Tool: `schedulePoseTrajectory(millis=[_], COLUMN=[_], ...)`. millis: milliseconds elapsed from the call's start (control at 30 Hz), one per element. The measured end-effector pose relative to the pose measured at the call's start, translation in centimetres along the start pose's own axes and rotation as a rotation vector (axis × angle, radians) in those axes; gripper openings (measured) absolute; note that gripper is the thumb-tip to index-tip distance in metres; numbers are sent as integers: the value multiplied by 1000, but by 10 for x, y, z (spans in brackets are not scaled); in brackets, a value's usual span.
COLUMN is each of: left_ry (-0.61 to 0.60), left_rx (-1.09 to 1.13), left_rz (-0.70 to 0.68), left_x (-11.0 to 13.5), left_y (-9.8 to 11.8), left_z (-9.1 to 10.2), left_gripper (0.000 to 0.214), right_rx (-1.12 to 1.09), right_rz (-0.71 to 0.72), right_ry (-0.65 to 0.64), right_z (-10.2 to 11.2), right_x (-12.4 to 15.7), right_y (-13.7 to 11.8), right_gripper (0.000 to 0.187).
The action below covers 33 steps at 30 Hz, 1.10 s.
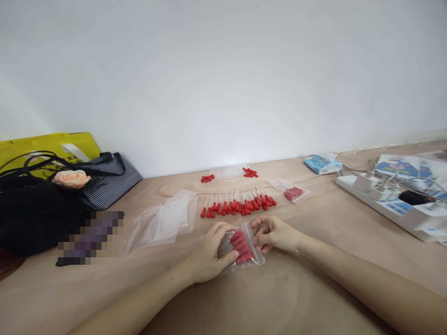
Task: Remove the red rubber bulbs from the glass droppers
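Above the near part of the table is a clear zip bag (249,242) with several red-bulbed droppers (240,246) inside. My left hand (214,251) is wrapped around its left part, thumb lying over the bulbs. At the zip edge, my right hand (274,234) has its thumb and fingers bent together against the bag. Just beyond both hands lies a row of loose droppers (240,204), red bulbs toward me and thin clear stems pointing away.
Flat clear bags (167,221) lie to the left. A filled bag (293,193) rests at the right, with loose red bulbs (250,173) near the wall. A tissue pack (323,164) and power strip (384,204) are far right; a striped bag (111,181) stands left.
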<state>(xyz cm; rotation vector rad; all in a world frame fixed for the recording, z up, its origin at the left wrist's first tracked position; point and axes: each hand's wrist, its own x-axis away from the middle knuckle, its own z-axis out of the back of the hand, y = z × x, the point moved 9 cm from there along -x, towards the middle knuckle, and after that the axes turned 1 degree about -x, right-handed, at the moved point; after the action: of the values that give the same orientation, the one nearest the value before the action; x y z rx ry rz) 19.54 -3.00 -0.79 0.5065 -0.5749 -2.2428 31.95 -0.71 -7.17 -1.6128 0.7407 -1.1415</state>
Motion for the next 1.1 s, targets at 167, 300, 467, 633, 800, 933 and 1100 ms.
schedulePoseTrajectory(millis=[167, 300, 467, 633, 800, 933, 1100], left_ry=[-4, -67, -98, -77, -7, 26, 39], left_rx=[-115, -206, -305, -348, -307, -286, -325], left_rz=[-84, -193, -284, -337, -396, -416, -438], left_x=[-21, -37, -41, -39, -38, -37, -37], left_y=[13, 26, 32, 32, 37, 39, 40], left_z=[6, -2, -15, -18, -14, -12, -11], left_gripper=[19, 24, 23, 20, 19, 19, 16], right_rx=[-39, -63, -46, -57, -28, 1, 35], right_rz=[3, 25, 48, 64, 92, 81, 47], right_ry=[-9, -39, -68, -64, -28, -12, 35], right_z=[0, -1, -3, -5, -5, -6, -3], right_x=[-1, 0, 1, 2, 2, 2, 1], right_y=[3, 0, -1, 0, -3, -3, -1], right_gripper=[34, 37, 39, 43, 44, 39, 39])
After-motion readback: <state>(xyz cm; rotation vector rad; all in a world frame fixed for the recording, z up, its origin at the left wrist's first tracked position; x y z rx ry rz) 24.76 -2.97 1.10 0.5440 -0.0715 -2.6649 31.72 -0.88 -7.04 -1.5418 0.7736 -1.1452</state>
